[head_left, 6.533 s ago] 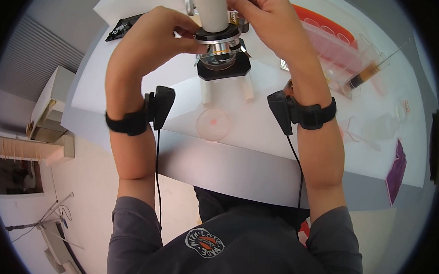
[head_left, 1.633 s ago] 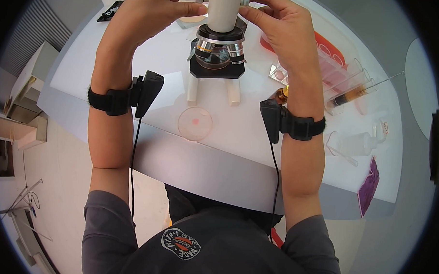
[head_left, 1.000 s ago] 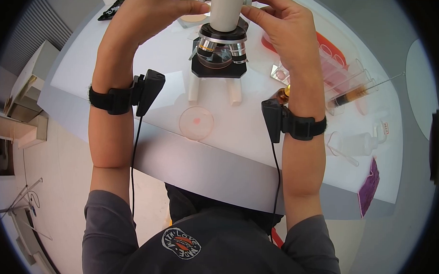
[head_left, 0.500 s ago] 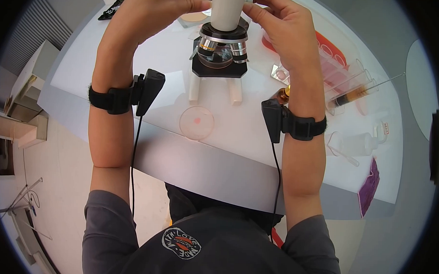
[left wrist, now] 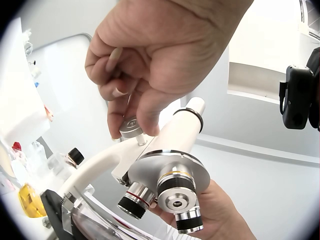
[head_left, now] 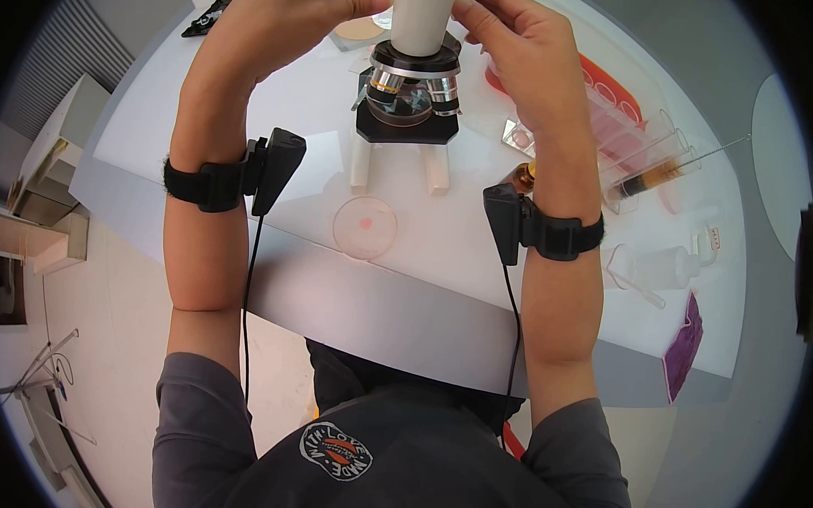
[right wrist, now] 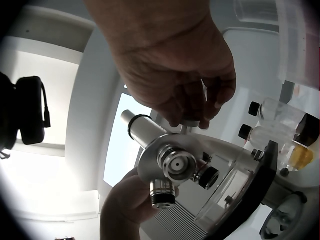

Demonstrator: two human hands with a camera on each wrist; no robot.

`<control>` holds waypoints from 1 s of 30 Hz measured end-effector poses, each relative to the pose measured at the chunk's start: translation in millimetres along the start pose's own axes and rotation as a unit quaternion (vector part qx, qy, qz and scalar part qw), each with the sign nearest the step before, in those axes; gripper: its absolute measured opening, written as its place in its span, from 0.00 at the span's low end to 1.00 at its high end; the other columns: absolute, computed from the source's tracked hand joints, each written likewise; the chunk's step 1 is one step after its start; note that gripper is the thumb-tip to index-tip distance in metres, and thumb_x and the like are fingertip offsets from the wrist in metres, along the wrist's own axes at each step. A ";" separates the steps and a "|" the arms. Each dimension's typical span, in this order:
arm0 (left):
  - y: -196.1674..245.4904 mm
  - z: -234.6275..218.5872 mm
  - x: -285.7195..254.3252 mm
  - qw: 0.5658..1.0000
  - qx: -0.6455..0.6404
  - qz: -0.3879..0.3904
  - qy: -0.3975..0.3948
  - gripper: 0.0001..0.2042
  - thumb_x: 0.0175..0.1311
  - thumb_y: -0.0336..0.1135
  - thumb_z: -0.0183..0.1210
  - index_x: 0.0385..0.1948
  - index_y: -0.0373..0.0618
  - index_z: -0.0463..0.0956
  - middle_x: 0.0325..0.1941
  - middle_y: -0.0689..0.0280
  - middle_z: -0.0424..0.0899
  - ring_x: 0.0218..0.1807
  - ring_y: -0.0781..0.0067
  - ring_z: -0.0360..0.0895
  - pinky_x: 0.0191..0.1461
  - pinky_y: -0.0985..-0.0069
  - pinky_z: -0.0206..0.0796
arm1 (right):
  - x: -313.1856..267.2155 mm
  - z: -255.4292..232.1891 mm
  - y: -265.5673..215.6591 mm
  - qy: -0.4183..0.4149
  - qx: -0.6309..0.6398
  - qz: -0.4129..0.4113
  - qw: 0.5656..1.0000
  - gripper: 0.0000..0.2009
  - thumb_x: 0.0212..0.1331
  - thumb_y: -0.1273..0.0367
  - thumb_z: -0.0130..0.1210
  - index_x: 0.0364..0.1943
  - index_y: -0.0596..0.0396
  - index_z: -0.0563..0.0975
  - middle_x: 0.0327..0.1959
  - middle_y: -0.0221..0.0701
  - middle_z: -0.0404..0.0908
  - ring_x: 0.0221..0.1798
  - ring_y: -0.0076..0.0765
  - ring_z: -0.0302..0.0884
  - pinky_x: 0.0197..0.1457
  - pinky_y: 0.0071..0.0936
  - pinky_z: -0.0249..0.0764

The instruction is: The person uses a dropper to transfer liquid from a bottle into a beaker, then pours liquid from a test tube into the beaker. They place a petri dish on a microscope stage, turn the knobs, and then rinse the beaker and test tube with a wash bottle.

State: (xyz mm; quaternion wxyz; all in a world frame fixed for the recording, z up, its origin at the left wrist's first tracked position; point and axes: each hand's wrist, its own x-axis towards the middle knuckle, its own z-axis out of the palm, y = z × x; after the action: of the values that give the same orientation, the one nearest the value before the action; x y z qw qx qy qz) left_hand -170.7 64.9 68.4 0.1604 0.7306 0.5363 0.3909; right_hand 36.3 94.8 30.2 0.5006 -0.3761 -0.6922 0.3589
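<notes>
A white microscope [head_left: 421, 22] stands near the far side of the table, its tube between my hands. My left hand [head_left: 276, 21] pinches the ribbed focus knob [left wrist: 131, 128] on one side between thumb and finger. On the opposite side, my right hand [head_left: 530, 57] grips the matching focus knob [right wrist: 189, 123], partly hidden under its fingers. Several metal objective lenses [left wrist: 177, 192] hang from the round nosepiece below the tube. Under them, a clear dish [head_left: 398, 115] lies on the black stage [head_left: 406, 133]. The top of the microscope is outside the head view.
A petri dish [head_left: 364, 227] with a pink spot lies nearer the table's front edge. To the right are an amber bottle [head_left: 522, 177], a pink rack [head_left: 621, 127] with tubes, a syringe [head_left: 642, 183], a clear wash bottle [head_left: 661, 266] and a purple packet [head_left: 683, 346].
Earlier my left hand was at the nosepiece and stage; now it is up at the focus knob. The objectives stand at a different angle. Over the last second my right fingers have shifted slightly.
</notes>
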 end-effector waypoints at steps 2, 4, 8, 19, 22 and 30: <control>0.4 0.1 0.1 1.000 0.000 -0.005 -0.003 0.14 0.62 0.31 0.62 0.44 0.28 0.81 0.36 0.54 0.86 0.36 0.69 0.82 0.39 0.76 0.72 | -0.1 0.7 0.1 -0.005 0.011 0.000 1.000 0.12 0.68 0.71 0.56 0.49 0.67 0.81 0.31 0.26 0.81 0.33 0.19 0.74 0.37 0.18 0.71; -0.9 0.4 0.4 1.000 -0.003 -0.003 -0.005 0.15 0.63 0.32 0.62 0.45 0.28 0.81 0.36 0.53 0.87 0.37 0.67 0.83 0.40 0.75 0.73 | -0.1 1.6 0.4 -0.009 0.026 -0.003 1.000 0.12 0.69 0.71 0.55 0.48 0.67 0.81 0.30 0.26 0.81 0.32 0.19 0.74 0.36 0.18 0.71; 9.0 -0.4 -2.8 1.000 0.011 -0.013 -0.008 0.15 0.64 0.33 0.61 0.45 0.28 0.81 0.37 0.51 0.87 0.38 0.64 0.84 0.42 0.74 0.73 | -0.2 2.9 -0.5 -0.003 0.017 0.005 1.000 0.11 0.70 0.71 0.54 0.47 0.67 0.81 0.30 0.26 0.80 0.32 0.19 0.74 0.36 0.18 0.70; -12.8 0.7 3.6 0.998 0.011 0.051 -0.025 0.15 0.69 0.36 0.56 0.42 0.28 0.82 0.37 0.51 0.87 0.41 0.62 0.84 0.47 0.72 0.73 | 0.3 6.9 5.3 -0.005 0.051 -0.009 0.999 0.13 0.73 0.69 0.50 0.44 0.68 0.81 0.31 0.27 0.80 0.33 0.20 0.73 0.36 0.18 0.70; -13.4 1.2 3.6 0.999 0.008 0.046 -0.027 0.15 0.70 0.36 0.55 0.42 0.29 0.82 0.37 0.52 0.87 0.41 0.62 0.84 0.47 0.72 0.73 | 1.6 6.0 9.1 -0.012 0.046 -0.014 0.999 0.14 0.74 0.68 0.49 0.43 0.68 0.81 0.31 0.27 0.81 0.33 0.20 0.74 0.37 0.19 0.71; -14.4 1.2 4.3 0.999 -0.004 0.039 -0.033 0.15 0.70 0.36 0.55 0.41 0.29 0.82 0.37 0.53 0.87 0.41 0.63 0.83 0.47 0.73 0.73 | -0.4 7.8 3.7 -0.006 0.029 -0.009 1.000 0.15 0.74 0.67 0.49 0.42 0.67 0.81 0.30 0.28 0.80 0.33 0.21 0.74 0.37 0.20 0.71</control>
State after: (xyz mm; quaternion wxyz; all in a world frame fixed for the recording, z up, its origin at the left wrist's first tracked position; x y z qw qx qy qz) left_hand -178.8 74.4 60.0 0.1658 0.7628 0.5004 0.3745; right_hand 29.5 95.1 24.9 0.5103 -0.3525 -0.6881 0.3767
